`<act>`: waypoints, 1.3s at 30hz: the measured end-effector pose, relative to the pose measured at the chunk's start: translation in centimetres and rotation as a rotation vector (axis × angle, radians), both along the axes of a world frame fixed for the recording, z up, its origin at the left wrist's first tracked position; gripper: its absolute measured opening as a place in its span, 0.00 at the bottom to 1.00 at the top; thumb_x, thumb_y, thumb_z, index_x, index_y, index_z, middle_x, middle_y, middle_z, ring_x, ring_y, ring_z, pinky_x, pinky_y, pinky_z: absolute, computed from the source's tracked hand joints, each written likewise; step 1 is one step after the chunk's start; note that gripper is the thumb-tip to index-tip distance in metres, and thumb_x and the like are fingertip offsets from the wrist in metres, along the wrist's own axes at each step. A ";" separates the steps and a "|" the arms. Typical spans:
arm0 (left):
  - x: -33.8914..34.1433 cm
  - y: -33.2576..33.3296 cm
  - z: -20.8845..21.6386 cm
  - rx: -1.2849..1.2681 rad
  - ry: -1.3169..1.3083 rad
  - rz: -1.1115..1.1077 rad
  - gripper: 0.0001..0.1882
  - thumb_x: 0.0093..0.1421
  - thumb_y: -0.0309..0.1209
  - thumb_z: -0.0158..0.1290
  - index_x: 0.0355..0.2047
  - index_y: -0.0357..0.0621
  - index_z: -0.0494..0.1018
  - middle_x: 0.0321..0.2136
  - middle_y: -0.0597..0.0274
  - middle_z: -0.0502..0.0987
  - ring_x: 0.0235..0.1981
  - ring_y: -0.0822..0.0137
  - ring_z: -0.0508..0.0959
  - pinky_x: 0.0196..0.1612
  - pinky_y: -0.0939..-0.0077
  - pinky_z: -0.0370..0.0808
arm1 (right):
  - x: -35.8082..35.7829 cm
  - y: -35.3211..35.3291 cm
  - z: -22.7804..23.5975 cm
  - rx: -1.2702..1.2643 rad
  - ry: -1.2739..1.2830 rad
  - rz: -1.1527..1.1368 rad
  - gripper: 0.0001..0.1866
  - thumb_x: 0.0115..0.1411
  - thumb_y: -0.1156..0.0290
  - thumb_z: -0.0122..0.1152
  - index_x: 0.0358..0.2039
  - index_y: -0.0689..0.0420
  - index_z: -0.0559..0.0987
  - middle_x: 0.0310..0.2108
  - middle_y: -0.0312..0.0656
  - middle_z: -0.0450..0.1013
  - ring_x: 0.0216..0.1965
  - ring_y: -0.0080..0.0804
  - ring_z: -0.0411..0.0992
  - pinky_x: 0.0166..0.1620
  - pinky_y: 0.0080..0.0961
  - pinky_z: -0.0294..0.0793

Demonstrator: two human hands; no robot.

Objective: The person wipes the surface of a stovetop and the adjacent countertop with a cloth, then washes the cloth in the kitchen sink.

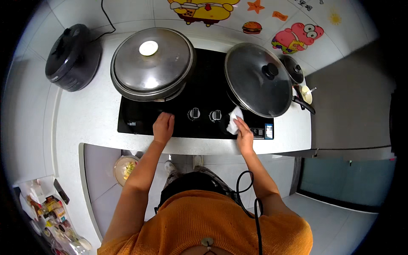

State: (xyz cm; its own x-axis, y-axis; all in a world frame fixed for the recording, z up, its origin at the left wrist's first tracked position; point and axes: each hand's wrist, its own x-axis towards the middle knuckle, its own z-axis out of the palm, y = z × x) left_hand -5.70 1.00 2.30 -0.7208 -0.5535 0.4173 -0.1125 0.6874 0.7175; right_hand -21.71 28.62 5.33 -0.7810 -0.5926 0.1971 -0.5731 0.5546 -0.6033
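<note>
A black glass gas stove [187,127] with two knobs [194,113] lies in front of me. My right hand [244,132] grips a crumpled white cloth or tissue [234,120] and presses it on the stove top, just right of the right knob. Over the front left part of the stove is my left hand [163,126], curled closed; whether anything is inside it is hidden. Behind it a large steel pot with a domed lid [153,63] covers the left burner. A wok with a glass lid [257,80] covers the right burner.
A black electric cooker [73,59] stands at the far left. The wok's handle [304,104] juts right, near a small lidded pot [293,69] and a grey cabinet [348,102]. Below the white counter [93,119] is a bowl of food scraps [126,170]. Jars and packages [55,216] crowd the lower left.
</note>
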 end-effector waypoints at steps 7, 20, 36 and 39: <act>0.0 -1.9 -1.4 -0.049 -0.027 0.042 0.06 0.57 0.28 0.48 0.25 0.40 0.69 0.22 0.53 0.68 0.23 0.51 0.70 0.25 0.64 0.68 | -4.1 -13.3 -1.7 0.167 -0.308 0.367 0.22 0.53 0.84 0.46 0.48 0.51 0.73 0.54 0.40 0.64 0.59 0.38 0.56 0.59 0.28 0.59; -0.3 -2.0 -1.1 -0.084 -0.181 0.042 0.07 0.55 0.29 0.49 0.23 0.39 0.69 0.22 0.52 0.69 0.26 0.51 0.71 0.29 0.62 0.69 | -3.4 -20.0 -4.2 0.446 -0.066 0.664 0.26 0.63 0.62 0.39 0.61 0.52 0.54 0.65 0.43 0.42 0.66 0.38 0.38 0.64 0.30 0.43; -0.7 -1.9 -1.4 -0.128 -0.148 0.041 0.08 0.55 0.29 0.49 0.22 0.39 0.68 0.22 0.52 0.69 0.26 0.51 0.71 0.29 0.62 0.69 | -6.4 -23.5 -2.4 0.566 0.060 0.530 0.24 0.62 0.55 0.42 0.58 0.46 0.62 0.63 0.46 0.47 0.65 0.41 0.41 0.63 0.33 0.44; -0.5 -1.9 -1.3 -0.106 -0.163 0.052 0.09 0.56 0.30 0.48 0.22 0.39 0.68 0.22 0.53 0.69 0.26 0.51 0.71 0.29 0.62 0.69 | -5.2 -21.4 -3.2 0.437 -0.129 0.661 0.26 0.60 0.51 0.43 0.58 0.44 0.62 0.63 0.47 0.47 0.65 0.42 0.41 0.63 0.32 0.43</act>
State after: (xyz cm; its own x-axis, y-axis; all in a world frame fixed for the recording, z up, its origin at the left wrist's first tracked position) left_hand -6.16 -0.93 0.97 -0.7549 -0.5513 0.3552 -0.2590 0.7482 0.6109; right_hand -26.87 7.23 2.16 -0.2422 -0.9432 -0.2274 -0.8063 0.3261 -0.4934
